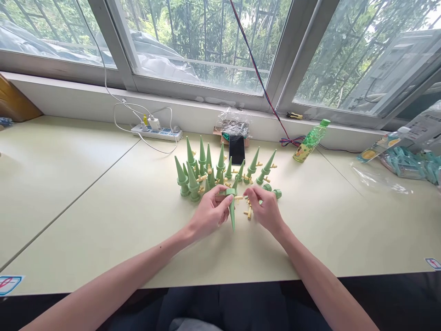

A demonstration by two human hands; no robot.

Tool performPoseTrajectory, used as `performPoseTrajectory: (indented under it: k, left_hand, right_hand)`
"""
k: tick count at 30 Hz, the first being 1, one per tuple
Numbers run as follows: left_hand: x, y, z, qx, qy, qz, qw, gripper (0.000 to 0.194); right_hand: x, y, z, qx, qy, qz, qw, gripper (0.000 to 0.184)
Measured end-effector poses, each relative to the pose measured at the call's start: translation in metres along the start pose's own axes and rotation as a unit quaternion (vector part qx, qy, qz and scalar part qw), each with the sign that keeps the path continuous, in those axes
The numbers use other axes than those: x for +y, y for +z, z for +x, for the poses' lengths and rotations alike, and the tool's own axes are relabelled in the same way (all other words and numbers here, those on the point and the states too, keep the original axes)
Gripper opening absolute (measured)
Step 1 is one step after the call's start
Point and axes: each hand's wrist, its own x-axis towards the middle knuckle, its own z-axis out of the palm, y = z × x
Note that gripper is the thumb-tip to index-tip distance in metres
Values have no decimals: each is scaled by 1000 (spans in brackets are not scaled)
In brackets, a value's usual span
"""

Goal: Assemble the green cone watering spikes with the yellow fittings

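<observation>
My left hand is closed around the collar of a green plant watering spike, whose point hangs down toward me. A small yellow valve sticks out from its side to the right. Just right of that valve, my right hand has its fingers curled together; whatever they hold, if anything, is hidden. Beneath and beside the right hand lie loose yellow valves and green caps. Behind both hands stand several green spikes, tips up, many with yellow valves at their sides.
A black phone lies behind the spikes, near crumpled clear plastic. A green-capped bottle stands at the back right. On the left is a power strip with white cables. Bagged teal items lie far right.
</observation>
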Motion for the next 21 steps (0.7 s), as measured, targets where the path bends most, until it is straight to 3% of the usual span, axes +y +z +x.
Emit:
performPoseTrajectory:
  k: [4, 7, 15, 21]
  left_hand:
    - [-4, -1, -1, 22, 13, 114, 993, 26]
    - [-10, -2, -1, 34, 32, 219, 975, 24]
    - [-19, -7, 3, 51, 37, 341, 938, 28]
    - [-20, -6, -1, 43, 79, 381, 920, 23]
  right_hand:
    - [11, -8, 6, 80, 14, -46, 996, 22]
    - [17, -10, 8, 92, 10, -76, 993, 15]
    - [20, -11, 7, -14, -8, -164, 986, 7]
    - [21, -10, 4, -77, 11, -194, 978, 13]
